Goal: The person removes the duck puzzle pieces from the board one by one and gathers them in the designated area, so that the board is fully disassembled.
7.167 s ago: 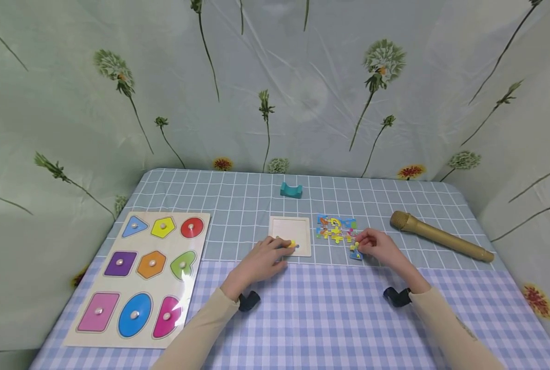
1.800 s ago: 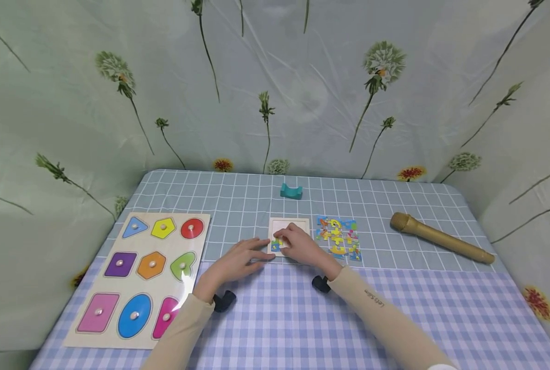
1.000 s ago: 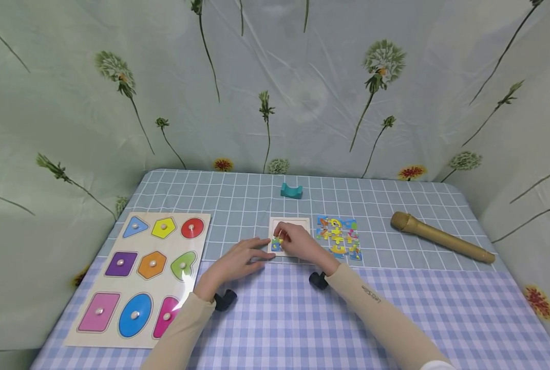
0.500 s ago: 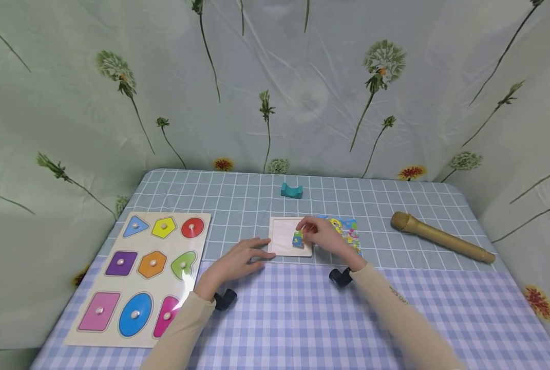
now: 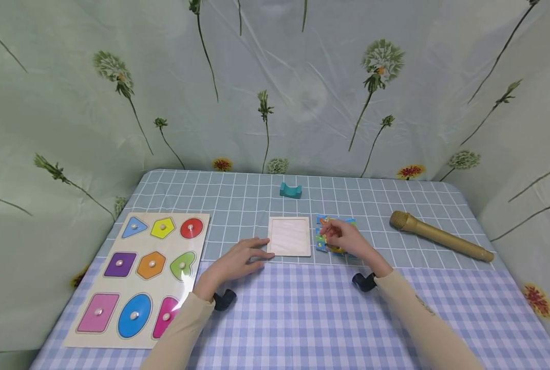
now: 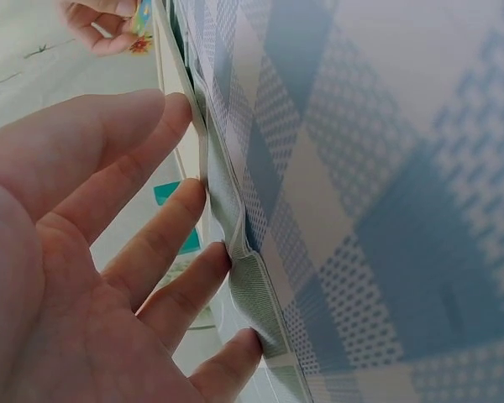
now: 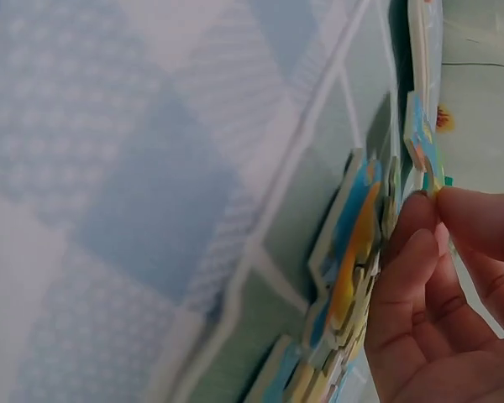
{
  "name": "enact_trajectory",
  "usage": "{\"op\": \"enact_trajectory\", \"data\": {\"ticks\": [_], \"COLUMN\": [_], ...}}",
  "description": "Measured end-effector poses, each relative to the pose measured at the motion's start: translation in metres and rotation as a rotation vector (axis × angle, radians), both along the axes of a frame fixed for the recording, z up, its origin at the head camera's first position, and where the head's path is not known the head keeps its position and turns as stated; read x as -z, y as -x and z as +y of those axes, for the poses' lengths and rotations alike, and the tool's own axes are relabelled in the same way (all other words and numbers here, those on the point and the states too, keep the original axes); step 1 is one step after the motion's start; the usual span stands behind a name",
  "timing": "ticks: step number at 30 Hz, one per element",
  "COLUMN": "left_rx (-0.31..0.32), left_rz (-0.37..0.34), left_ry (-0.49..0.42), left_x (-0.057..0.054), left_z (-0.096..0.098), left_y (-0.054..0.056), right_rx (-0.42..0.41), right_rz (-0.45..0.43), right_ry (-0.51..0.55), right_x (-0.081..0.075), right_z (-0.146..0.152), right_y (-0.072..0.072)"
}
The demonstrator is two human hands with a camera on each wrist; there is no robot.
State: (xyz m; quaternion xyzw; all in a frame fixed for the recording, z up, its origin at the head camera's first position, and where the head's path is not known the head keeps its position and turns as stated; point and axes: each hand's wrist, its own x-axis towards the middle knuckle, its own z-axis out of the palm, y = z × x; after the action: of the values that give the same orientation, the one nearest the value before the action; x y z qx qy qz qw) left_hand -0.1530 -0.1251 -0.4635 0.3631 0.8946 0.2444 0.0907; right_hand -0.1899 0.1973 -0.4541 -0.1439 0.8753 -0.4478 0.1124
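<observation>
My right hand pinches a blue, green and yellow jigsaw piece between thumb and index finger, at the left side of a group of colourful jigsaw pieces. The hand covers part of that group in the head view. To its left lies a square, shallow wooden puzzle tray, its pale base bare. My left hand has its fingers spread and loosely extended, with fingertips touching the tray's left edge. It grips nothing.
A wooden shape-puzzle board with knobbed coloured shapes lies at the left. A gold microphone lies at the right. Behind the tray stands a small teal curved block. A floral curtain closes off the back.
My right hand has lifted the jigsaw piece out of the tray and carried it right to the other pieces. Earlier, my left hand moved back from a yellow piece to the tray's edge.
</observation>
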Motion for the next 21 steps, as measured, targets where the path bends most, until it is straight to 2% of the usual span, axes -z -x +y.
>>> {"op": "enact_trajectory", "data": {"ticks": [9, 15, 21], "left_rx": [-0.006, 0.000, 0.002], "left_rz": [-0.010, -0.011, -0.003], "left_ry": [-0.008, -0.017, -0.020], "left_x": [-0.002, -0.002, -0.001], "left_z": [0.001, 0.001, 0.001], "left_y": [-0.002, -0.003, -0.003], "right_rx": [-0.064, -0.097, -0.164], "right_rz": [0.123, 0.145, 0.255], "right_ry": [-0.105, -0.178, -0.262], "right_x": [0.001, 0.001, 0.003], "right_z": [-0.002, -0.005, -0.008], "right_y": [-0.006, -0.011, -0.014]}}
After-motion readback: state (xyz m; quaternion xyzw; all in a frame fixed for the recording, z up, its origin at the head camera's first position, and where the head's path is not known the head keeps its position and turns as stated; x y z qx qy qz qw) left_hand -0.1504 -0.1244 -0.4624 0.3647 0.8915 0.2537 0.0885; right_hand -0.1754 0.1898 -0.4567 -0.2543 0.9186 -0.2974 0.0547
